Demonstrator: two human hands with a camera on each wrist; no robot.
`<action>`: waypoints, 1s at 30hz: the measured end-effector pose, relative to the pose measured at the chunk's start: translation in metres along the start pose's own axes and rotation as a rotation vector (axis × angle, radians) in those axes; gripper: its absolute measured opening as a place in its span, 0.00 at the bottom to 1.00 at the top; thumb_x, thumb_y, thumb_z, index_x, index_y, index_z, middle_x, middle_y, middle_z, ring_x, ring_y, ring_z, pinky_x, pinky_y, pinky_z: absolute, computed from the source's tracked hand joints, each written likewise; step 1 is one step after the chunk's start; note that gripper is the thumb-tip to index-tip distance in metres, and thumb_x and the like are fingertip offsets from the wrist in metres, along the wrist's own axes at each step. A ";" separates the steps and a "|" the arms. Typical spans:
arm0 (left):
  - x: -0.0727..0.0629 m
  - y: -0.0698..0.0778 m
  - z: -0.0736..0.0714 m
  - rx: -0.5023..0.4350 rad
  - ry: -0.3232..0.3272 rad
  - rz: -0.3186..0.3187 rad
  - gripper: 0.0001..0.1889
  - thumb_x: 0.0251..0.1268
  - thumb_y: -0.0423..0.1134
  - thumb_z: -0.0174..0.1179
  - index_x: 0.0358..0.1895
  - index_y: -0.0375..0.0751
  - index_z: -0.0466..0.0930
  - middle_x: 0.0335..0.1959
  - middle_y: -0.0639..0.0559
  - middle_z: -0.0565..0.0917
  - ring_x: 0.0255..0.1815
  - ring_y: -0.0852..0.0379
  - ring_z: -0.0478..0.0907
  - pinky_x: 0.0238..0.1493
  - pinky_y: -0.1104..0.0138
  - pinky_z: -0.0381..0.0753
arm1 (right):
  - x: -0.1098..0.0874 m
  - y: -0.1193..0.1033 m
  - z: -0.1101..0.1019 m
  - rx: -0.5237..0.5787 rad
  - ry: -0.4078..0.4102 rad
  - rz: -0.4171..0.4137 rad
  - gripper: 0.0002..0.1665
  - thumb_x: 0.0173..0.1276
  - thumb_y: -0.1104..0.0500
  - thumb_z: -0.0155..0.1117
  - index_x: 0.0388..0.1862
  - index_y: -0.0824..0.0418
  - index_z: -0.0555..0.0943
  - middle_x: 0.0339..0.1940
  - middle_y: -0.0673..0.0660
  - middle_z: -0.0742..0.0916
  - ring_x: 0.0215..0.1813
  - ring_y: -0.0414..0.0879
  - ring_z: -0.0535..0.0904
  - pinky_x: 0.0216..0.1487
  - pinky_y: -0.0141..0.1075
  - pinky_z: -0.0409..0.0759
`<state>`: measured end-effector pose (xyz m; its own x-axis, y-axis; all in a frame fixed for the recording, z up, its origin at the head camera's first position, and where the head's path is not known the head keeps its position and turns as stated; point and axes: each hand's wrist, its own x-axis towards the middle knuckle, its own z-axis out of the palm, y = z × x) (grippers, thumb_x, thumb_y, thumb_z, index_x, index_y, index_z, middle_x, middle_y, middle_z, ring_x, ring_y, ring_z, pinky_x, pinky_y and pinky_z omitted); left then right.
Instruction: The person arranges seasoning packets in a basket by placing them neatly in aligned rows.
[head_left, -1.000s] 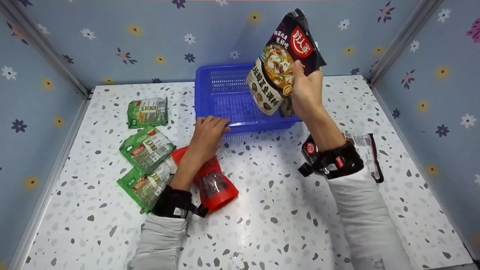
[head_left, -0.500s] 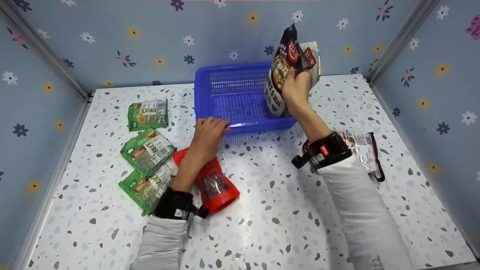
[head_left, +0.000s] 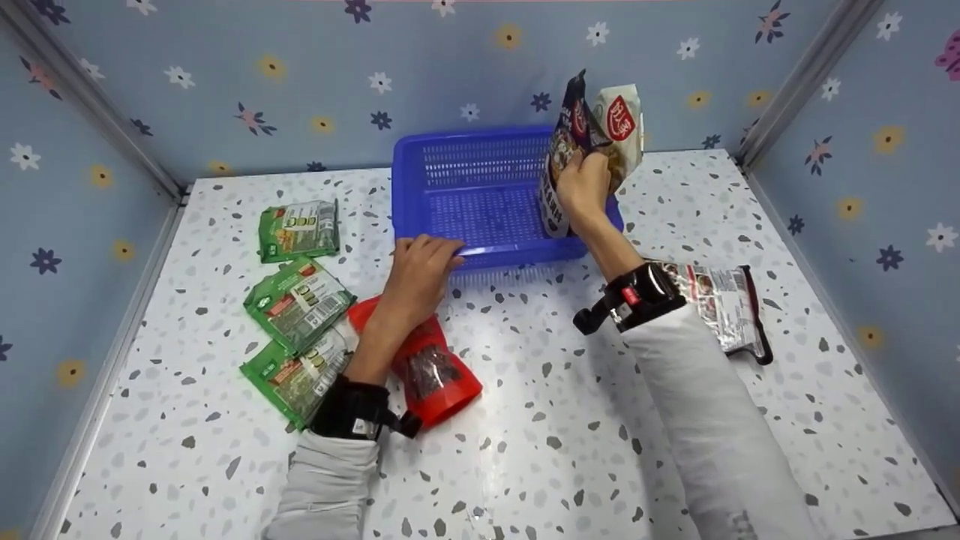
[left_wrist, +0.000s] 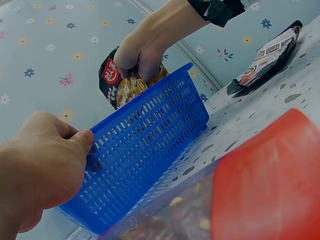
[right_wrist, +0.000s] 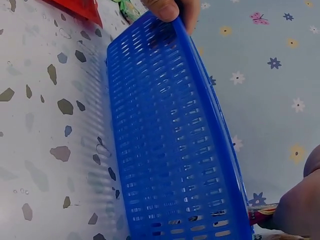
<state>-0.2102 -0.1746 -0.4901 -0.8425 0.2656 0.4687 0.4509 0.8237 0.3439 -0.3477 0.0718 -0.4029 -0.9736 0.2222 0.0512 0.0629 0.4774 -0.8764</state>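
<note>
- And here's your right hand point(head_left: 585, 187), fingers curled and gripping the dark seasoning pouch point(head_left: 556, 202) at the right end of the basket!
- That pouch stands near upright, lower part down inside the blue plastic basket point(head_left: 409, 187), dark top poking well above the rim.
- Right alongside it, a white pouch with a red logo point(head_left: 621, 124) rises at the same end, its lower part hidden behind your hand.
- Over to your left hand point(head_left: 420, 274), and it's pinching the basket's near rim at the left corner, thumb outside the slotted wall, fingers hooked over.
- Below that wrist lies the red pouch with a clear window point(head_left: 431, 367), dark contents showing, part of it covered by your forearm.
- Out on your left, three green packets: the farthest point(head_left: 300, 229) near the basket, the middle one point(head_left: 300, 304) overlapping the nearest point(head_left: 296, 379).
- Across on your right, a black-edged printed pouch point(head_left: 720, 307) lies flat, partly behind your right wrist strap point(head_left: 649, 296) and grey sleeve point(head_left: 720, 420).
- All of it sits on the white speckled bench point(head_left: 525, 450), basket at the back by the blue floral wall point(head_left: 315, 90).
</note>
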 end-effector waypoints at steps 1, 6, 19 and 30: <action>0.000 0.000 0.000 0.001 -0.002 -0.002 0.16 0.87 0.41 0.62 0.65 0.36 0.87 0.59 0.39 0.94 0.59 0.37 0.88 0.61 0.43 0.78 | 0.000 0.002 0.001 -0.011 -0.004 -0.004 0.27 0.97 0.55 0.40 0.70 0.73 0.79 0.65 0.74 0.88 0.72 0.61 0.86 0.74 0.49 0.82; 0.002 0.000 0.000 0.010 -0.002 0.003 0.16 0.88 0.42 0.61 0.65 0.36 0.87 0.59 0.40 0.94 0.59 0.37 0.88 0.61 0.44 0.78 | 0.004 0.007 0.003 -0.034 0.002 -0.039 0.27 0.96 0.55 0.41 0.70 0.74 0.79 0.65 0.74 0.89 0.73 0.63 0.86 0.74 0.52 0.83; 0.002 0.002 -0.001 0.015 -0.056 -0.048 0.18 0.89 0.43 0.61 0.68 0.37 0.86 0.63 0.39 0.93 0.63 0.38 0.88 0.65 0.45 0.77 | 0.013 0.019 0.012 -0.008 -0.027 0.020 0.23 0.92 0.56 0.49 0.69 0.68 0.82 0.72 0.69 0.89 0.77 0.56 0.85 0.78 0.50 0.83; 0.001 0.002 -0.002 0.012 -0.056 -0.046 0.17 0.89 0.42 0.61 0.68 0.37 0.86 0.62 0.40 0.93 0.61 0.38 0.88 0.63 0.45 0.77 | -0.002 0.013 0.001 0.077 -0.034 -0.004 0.31 0.84 0.50 0.65 0.79 0.64 0.76 0.73 0.65 0.87 0.75 0.54 0.85 0.77 0.47 0.82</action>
<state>-0.2092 -0.1737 -0.4869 -0.8776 0.2547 0.4061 0.4079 0.8417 0.3537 -0.3450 0.0768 -0.4143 -0.9808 0.1909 0.0396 0.0432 0.4111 -0.9106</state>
